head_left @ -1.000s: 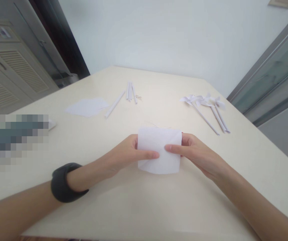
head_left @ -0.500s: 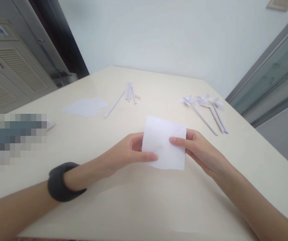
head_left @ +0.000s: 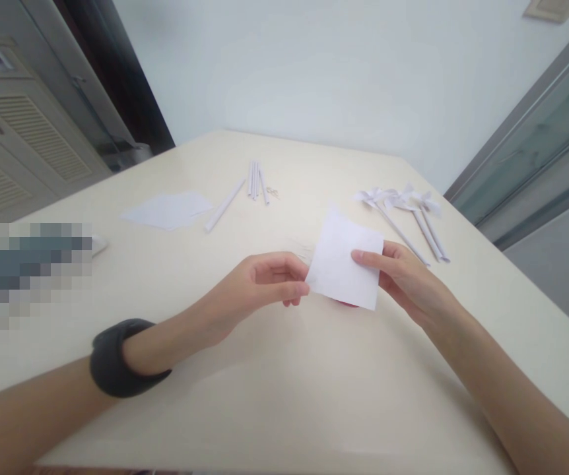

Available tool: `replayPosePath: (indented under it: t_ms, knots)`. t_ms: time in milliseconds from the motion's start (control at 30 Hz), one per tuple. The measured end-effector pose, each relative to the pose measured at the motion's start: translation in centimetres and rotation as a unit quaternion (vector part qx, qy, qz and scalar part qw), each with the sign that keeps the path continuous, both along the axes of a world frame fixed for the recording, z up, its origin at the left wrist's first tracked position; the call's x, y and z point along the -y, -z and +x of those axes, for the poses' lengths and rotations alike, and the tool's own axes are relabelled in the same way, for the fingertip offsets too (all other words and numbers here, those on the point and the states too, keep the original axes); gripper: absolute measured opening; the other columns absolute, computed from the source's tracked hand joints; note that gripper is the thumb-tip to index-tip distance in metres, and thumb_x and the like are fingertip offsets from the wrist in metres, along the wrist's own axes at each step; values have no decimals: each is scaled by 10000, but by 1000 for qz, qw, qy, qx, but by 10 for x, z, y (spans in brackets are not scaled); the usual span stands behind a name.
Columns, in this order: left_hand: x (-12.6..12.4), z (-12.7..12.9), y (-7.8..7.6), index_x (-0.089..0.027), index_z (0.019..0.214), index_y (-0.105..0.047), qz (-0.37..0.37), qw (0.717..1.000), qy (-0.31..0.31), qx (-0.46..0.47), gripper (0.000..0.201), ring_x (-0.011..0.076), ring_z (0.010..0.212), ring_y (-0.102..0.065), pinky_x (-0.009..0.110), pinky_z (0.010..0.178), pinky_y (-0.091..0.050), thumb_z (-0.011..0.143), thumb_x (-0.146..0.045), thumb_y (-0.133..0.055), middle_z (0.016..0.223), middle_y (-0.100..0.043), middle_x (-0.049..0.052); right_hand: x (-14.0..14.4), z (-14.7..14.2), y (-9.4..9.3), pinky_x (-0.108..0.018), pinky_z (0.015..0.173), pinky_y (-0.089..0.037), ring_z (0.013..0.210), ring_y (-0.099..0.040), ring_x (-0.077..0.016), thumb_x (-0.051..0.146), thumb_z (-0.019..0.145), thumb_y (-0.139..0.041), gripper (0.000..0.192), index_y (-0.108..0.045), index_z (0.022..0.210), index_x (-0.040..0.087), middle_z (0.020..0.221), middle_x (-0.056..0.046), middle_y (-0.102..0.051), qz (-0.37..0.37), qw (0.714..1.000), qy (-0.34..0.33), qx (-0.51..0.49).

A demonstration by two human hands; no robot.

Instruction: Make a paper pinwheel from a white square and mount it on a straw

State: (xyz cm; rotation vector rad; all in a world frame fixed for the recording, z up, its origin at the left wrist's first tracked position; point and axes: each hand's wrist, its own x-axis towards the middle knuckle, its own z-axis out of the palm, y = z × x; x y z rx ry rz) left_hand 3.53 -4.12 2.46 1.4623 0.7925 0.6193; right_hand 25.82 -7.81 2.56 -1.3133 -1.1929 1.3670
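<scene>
A square sheet of white paper point(head_left: 338, 254) is held tilted above the table, in front of me. My right hand point(head_left: 403, 277) grips its right side, thumb on the face and fingers behind. At the lower left corner of the sheet, my left hand point(head_left: 274, 284) pinches the paper between thumb and fingertips; a black band point(head_left: 123, 356) circles that wrist. Under the sheet's lower edge a sliver of something red point(head_left: 348, 304) shows, mostly hidden. Thin wire-like bits point(head_left: 301, 249) lie just left of the paper, partly covered.
Further back on the table point(head_left: 265, 402) lie a stack of white sheets point(head_left: 168, 210), a long paper tube point(head_left: 225, 206), several shorter paper tubes point(head_left: 255, 179) and small metal bits point(head_left: 272, 192). Paper pinwheels point(head_left: 403, 201) on sticks rest at right. A blurred-out object point(head_left: 27, 264) is at left.
The sheet has shifted right and up and turned, uncovering wire-like bits and a red edge. My left hand has slid from its left side to the lower left corner.
</scene>
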Motion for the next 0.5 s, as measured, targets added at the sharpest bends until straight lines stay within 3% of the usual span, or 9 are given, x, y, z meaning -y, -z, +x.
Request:
replayPosePath:
  t_ms: [133,267,400,500]
  knots:
    - [-2,0,2,-201,890,-591,-9,1000,13,16,141,122,674,-515,245,622,-405,776,-270,-638,795,-601,-6,-1,1,1,-298,739,-482,935,-609,-216,370,826,-607,249,-646,1000,197,1053,-66,-667,2,1000,7,4]
    - [-4,1,3,-210,1081,-578,-37,999,27,-15,336,188,832,-588,292,673,-456,765,-309,-635,1062,-639,56,0,-4,2,-323,752,-481,912,-621,-232,363,806,-629,212,-651,922,187,962,-67,-683,-3,1000,-9,17]
    - [0,3,3,-224,1090,-615,-81,996,17,-32,383,245,1000,-619,356,855,-479,718,-278,-693,1100,-682,42,5,-15,2,-362,738,-494,850,-635,-235,353,819,-603,191,-623,936,202,927,-56,-678,14,997,-26,67]
    - [2,3,5,-228,1045,-653,-107,994,13,-32,352,249,1008,-636,339,844,-499,699,-227,-717,1055,-712,23,8,-23,2,-334,655,-494,844,-630,-237,338,830,-582,158,-611,920,212,937,-49,-670,57,988,-22,139]
